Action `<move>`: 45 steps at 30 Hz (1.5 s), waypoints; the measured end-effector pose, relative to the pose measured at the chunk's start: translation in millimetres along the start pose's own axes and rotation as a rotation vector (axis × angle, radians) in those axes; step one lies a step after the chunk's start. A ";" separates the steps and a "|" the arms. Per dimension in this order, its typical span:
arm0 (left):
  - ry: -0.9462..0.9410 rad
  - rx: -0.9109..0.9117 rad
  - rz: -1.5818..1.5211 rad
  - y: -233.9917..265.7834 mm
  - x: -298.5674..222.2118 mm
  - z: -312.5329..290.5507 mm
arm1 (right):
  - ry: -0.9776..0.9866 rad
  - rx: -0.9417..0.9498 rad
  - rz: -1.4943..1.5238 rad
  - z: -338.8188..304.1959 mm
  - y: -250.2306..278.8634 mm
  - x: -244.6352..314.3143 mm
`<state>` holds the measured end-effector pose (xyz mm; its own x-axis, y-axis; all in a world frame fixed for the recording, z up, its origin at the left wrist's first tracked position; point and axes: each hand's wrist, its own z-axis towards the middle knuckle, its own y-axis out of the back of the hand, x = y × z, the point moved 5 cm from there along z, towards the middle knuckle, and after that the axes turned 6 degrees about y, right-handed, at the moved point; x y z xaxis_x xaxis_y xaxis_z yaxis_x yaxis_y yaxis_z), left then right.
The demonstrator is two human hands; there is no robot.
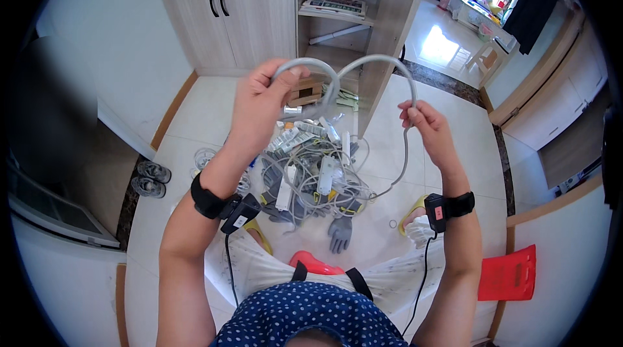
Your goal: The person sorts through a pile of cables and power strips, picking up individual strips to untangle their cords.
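Observation:
A grey cable [379, 57] is held up in front of me, bent into loops between my two hands. My left hand [263, 97] is closed, pinching the looped part between thumb and fingers. On the other side, my right hand [428, 127] pinches the cable where it runs down toward the floor. Below lies a tangled pile with thin cords, a white power strip [286, 188], another white strip [327, 175] and small clear packets [295, 139]. Grey work gloves lie among and beside it, one glove [340, 234] nearest to me.
A tall cabinet [253, 16] stands ahead, its right door [392, 29] swung out; newspapers [334, 4] lie on a shelf. A cardboard box [305, 92] sits behind the pile. Sandals [151, 179] are at left, a red bag [509, 274] at right, a red seat [315, 261] beneath me.

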<state>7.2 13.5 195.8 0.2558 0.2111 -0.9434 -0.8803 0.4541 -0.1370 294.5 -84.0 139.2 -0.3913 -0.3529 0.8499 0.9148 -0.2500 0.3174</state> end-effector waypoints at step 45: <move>0.341 0.628 0.420 2.8 -47.0 -84.2 | -0.147 0.241 0.433 -14.8 -72.1 112.7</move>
<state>-41.0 -68.0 214.3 -0.2685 0.2432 -0.9321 -0.4625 0.8162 0.3463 183.0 -119.0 205.9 0.0308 -0.2433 0.9695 0.9938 0.1115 -0.0036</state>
